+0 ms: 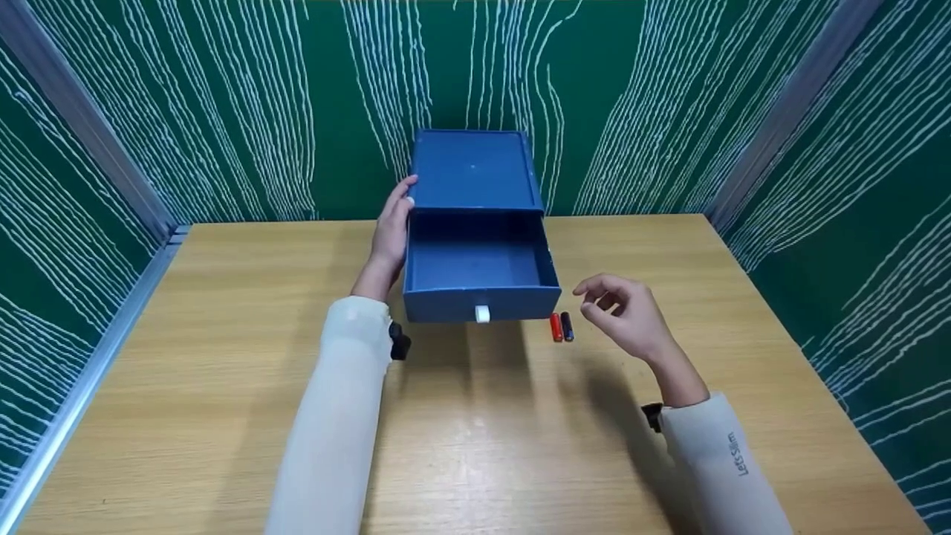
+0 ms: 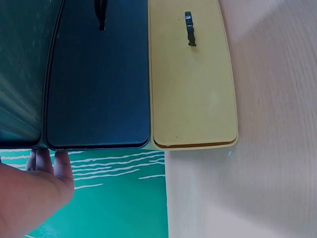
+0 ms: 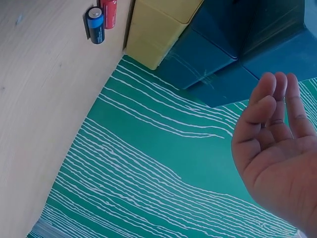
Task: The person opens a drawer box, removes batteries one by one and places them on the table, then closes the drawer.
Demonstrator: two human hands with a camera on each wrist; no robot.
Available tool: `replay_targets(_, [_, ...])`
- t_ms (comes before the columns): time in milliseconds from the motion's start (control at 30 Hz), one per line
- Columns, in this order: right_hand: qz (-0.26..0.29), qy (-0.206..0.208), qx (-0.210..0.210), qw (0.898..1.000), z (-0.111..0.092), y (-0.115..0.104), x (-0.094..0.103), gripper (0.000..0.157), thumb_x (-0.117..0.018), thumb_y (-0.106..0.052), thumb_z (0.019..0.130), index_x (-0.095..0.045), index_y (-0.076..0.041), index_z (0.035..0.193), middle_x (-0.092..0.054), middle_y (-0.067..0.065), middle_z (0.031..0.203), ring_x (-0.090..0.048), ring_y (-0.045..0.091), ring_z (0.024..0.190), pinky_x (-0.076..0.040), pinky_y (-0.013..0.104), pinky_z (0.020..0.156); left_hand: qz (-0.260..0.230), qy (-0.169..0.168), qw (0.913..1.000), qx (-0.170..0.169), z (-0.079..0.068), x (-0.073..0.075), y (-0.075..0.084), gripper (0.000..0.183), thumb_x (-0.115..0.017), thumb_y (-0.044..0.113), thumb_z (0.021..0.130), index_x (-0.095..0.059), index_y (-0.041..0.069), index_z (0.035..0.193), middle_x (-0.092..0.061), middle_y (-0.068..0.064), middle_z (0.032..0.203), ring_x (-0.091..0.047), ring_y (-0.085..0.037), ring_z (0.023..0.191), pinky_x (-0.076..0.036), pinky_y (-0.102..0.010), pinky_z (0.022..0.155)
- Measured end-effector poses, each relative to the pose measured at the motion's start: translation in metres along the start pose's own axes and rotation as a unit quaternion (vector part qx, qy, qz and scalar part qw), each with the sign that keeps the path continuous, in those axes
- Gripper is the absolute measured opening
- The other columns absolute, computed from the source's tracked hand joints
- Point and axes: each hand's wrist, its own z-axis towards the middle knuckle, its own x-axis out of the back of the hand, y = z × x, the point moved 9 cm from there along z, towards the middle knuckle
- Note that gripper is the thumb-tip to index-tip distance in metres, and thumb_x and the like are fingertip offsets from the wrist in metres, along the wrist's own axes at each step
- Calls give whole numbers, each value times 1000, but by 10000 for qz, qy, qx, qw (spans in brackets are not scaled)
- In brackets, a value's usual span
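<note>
the left hand point(image 1: 391, 236) rests against the left side of the blue cabinet point(image 1: 475, 174), its fingers fairly straight and not wrapped around it. the top drawer point(image 1: 481, 305) stands pulled out toward the near side, a white tab point(image 1: 483, 314) on its front. the right hand point(image 1: 628, 316) hovers above the wooden table point(image 1: 475, 446) with loosely bent fingers, holding nothing. just left of it, a red battery point(image 1: 556, 328) and a dark battery point(image 1: 567, 327) lie side by side on the table.

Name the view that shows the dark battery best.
Right wrist: the dark battery appears largest there, its metal end showing. Head shows it small, beside the red battery; left wrist doesn't show it.
</note>
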Motion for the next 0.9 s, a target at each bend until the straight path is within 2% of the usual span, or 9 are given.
replay_targets(267, [143, 169, 156, 9996, 0, 23, -6, 12, -57, -9, 80, -62, -12, 89, -59, 1, 75, -53, 16, 60, -44, 27, 49, 54, 19, 10000, -6, 0, -1, 0, 42, -24, 23, 93, -32, 23, 135, -22, 1, 144, -24, -16, 129, -15, -41, 106])
replay_targets(333, [226, 239, 199, 9993, -1, 20, -7, 10, -57, -7, 80, -63, -12, 87, -59, 2, 75, -52, 15, 60, -43, 27, 47, 36, 4, 10000, -34, -1, -1, 0, 43, -24, 23, 93, -31, 23, 135, -22, 1, 144, -24, -16, 129, -15, -41, 106])
replay_targets(467, [486, 356, 344, 9976, -6, -2, -6, 8, -57, 1, 78, -62, -3, 82, -60, 7, 73, -49, 15, 58, -41, 26, 45, 31, -40, 10000, -45, 0, -2, 0, 43, -23, 24, 93, -30, 22, 136, -22, 1, 144, -24, -16, 129, -14, -41, 107])
replay_targets(600, [591, 353, 386, 9969, -8, -20, -7, 7, -56, 4, 77, -61, 1, 80, -59, 7, 70, -47, 16, 56, -40, 27, 44, -26, 7, 10000, -12, 3, 0, -4, 42, -25, 24, 93, -32, 24, 135, -23, 2, 144, -25, -15, 129, -14, -41, 106])
replay_targets(900, [689, 251, 482, 9961, -10, -14, -14, 9, -57, -1, 78, -63, -6, 81, -60, 3, 69, -49, 15, 55, -39, 27, 44, -45, 192, 9998, -77, 18, 5, -21, 39, -28, 26, 92, -39, 34, 128, -29, 7, 141, -29, -9, 126, -19, -35, 105])
